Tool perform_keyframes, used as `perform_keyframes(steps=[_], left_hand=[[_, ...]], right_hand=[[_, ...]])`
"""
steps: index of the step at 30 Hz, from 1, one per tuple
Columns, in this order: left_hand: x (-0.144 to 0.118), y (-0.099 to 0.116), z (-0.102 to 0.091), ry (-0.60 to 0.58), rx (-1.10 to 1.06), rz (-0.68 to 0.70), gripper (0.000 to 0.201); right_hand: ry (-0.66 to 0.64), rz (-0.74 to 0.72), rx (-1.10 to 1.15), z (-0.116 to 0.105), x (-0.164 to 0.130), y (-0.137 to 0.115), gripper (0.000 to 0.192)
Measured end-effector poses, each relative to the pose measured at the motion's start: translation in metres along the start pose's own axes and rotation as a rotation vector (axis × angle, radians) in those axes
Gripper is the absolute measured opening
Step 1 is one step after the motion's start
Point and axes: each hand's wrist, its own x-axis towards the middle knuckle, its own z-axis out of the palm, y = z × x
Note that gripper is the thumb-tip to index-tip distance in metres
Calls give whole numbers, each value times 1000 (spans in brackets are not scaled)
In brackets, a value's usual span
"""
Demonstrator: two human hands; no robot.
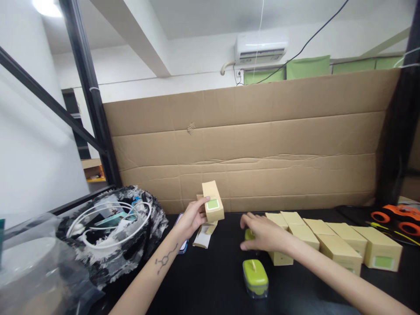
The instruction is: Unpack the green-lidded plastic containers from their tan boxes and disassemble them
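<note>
Left hand holds cardboard box; right hand, perhaps, a roundish green object.

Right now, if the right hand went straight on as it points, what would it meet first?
Likely the right hand would meet the farther green-lidded container, seen between its thumb and fingers; depth is unclear: they may be touching.

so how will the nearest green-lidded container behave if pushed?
The container probably slides rather than rolls, given its boxy shape. Looks like smooth, partly clear plastic, so probably stiff and possibly slippery. Sitting low, it seems unlikely to tip.
</note>
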Motion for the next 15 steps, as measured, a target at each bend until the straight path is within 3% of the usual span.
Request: perform_keyframes(steps=[2, 5, 8, 15], left_hand=[[-1, -2, 4, -8, -47, -38, 30], [-4, -6, 13, -40, -104, -92, 26], [-8, -9, 22, -88, -160, -157, 24], [-12, -5, 30, -28, -219, -155, 21]], right_hand=[[180, -78, 15, -5, 2, -6, 38], [446, -354, -82, -8, 4, -14, 51], [521, -529, -235, -5, 5, -16, 42], [690, -571, -365, -1, 1, -14, 20]])
